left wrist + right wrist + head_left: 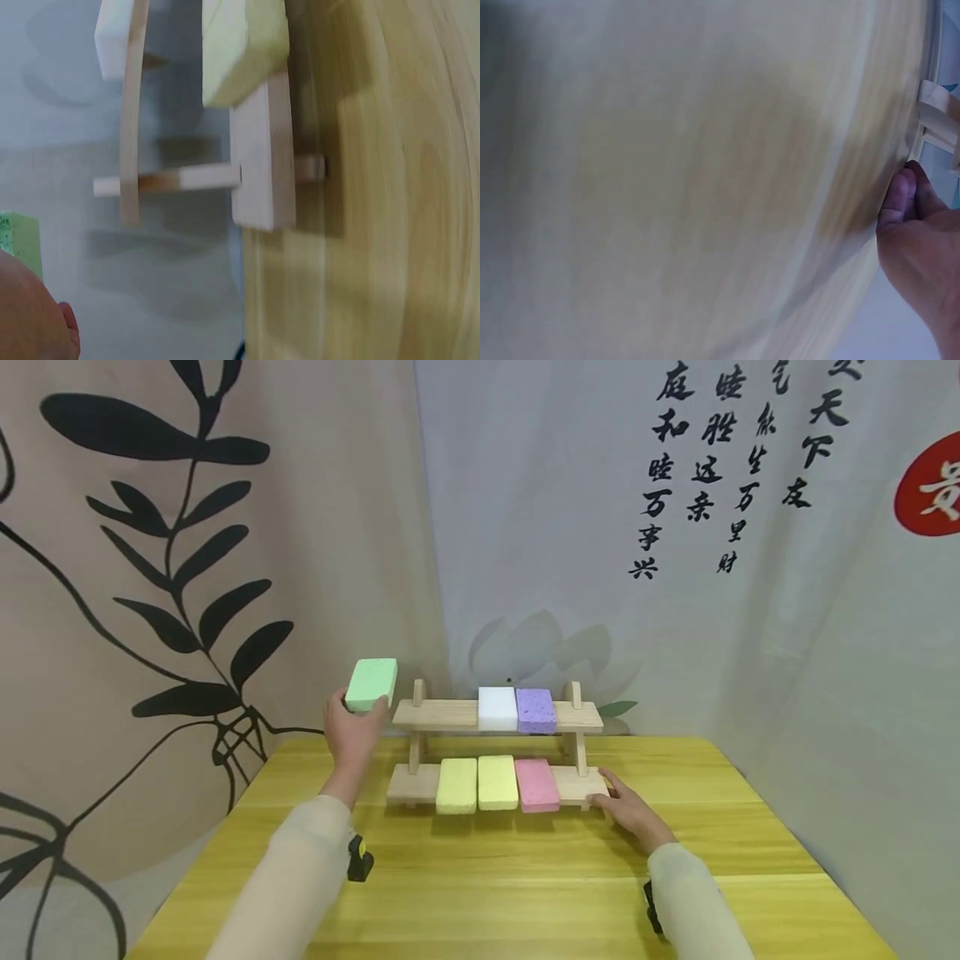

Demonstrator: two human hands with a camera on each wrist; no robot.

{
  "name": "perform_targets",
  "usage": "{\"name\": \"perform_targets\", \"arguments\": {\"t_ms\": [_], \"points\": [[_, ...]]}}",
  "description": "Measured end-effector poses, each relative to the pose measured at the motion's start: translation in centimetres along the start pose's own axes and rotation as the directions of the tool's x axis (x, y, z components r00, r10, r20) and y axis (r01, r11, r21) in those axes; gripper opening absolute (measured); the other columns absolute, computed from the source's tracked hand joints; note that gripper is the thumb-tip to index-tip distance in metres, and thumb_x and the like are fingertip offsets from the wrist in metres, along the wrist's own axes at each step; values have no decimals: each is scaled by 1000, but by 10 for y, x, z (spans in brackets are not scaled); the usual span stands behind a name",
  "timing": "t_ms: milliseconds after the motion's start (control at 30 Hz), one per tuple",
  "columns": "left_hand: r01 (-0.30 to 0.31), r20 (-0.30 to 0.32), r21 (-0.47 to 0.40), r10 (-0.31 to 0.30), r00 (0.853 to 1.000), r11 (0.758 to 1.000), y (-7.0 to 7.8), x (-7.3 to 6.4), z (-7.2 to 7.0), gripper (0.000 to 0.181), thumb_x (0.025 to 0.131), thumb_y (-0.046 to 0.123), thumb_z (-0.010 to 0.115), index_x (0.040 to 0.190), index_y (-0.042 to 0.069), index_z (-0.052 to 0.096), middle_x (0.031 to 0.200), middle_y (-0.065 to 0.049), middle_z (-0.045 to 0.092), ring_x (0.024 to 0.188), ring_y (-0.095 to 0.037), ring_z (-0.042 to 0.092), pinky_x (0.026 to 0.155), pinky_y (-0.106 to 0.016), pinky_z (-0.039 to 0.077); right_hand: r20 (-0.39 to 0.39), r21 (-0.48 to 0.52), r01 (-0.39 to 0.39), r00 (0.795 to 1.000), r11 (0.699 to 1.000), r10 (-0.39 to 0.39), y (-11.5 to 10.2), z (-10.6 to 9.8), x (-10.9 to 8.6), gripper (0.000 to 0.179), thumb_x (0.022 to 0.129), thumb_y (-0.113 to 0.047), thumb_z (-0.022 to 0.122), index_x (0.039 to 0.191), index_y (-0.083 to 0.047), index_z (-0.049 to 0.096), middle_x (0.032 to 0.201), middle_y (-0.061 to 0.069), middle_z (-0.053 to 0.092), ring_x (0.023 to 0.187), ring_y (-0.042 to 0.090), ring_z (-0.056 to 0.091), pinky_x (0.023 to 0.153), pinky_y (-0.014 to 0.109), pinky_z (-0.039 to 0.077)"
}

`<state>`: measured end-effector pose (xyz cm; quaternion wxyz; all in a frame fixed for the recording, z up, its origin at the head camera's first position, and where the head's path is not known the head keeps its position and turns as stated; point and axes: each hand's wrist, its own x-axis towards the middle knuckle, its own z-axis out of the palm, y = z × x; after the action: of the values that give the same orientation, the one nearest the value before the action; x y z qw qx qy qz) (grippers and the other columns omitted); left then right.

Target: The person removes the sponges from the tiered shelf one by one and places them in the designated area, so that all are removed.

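Observation:
My left hand (pixel 352 735) grips a light green sponge (pixel 372 683), raised to the left of a two-tier wooden rack (pixel 438 715). At the lower left edge of the left wrist view, part of the same sponge (pixel 28 244) shows above the hand (pixel 34 315). On the right, the fingers and thumb of my right hand (pixel 632 814) hold the end of the rack's lower shelf (pixel 573 783). White (pixel 497 708) and purple (pixel 536 710) sponges lie side by side on the upper shelf. Below them are two yellow sponges (pixel 457 786) and a pink one (pixel 537 785).
The rack stands toward the far edge of a wood-grain table (pixel 480 885). Behind it hangs a printed cloth (pixel 540 543) with dark leaves and written characters. Bare board shows at both ends of each shelf.

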<state>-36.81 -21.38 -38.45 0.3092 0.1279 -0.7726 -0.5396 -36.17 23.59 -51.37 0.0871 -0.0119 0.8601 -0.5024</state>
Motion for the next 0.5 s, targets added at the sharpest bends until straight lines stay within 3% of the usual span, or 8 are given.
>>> {"name": "perform_targets", "arguments": {"t_ms": [233,500], "points": [[41,-37,2,-41,998,999,-28,8,-21,75,86,38,74,142,2,40,135,-18,45,121,-35,45,101,-50,38,0,-14,12,1000,1000,-12,1,-3,1,84,95,-41,64,159,-13,17,152,37,26,137,49,32,109,60,32],[95,-9,31,-94,995,995,-67,2,-33,77,88,37,72,146,0,36,136,-22,43,123,-38,43,101,-52,38,8,-47,22,1000,999,-21,1,-2,0,86,95,-47,61,160,-14,14,153,37,23,140,50,27,111,60,28]]}}
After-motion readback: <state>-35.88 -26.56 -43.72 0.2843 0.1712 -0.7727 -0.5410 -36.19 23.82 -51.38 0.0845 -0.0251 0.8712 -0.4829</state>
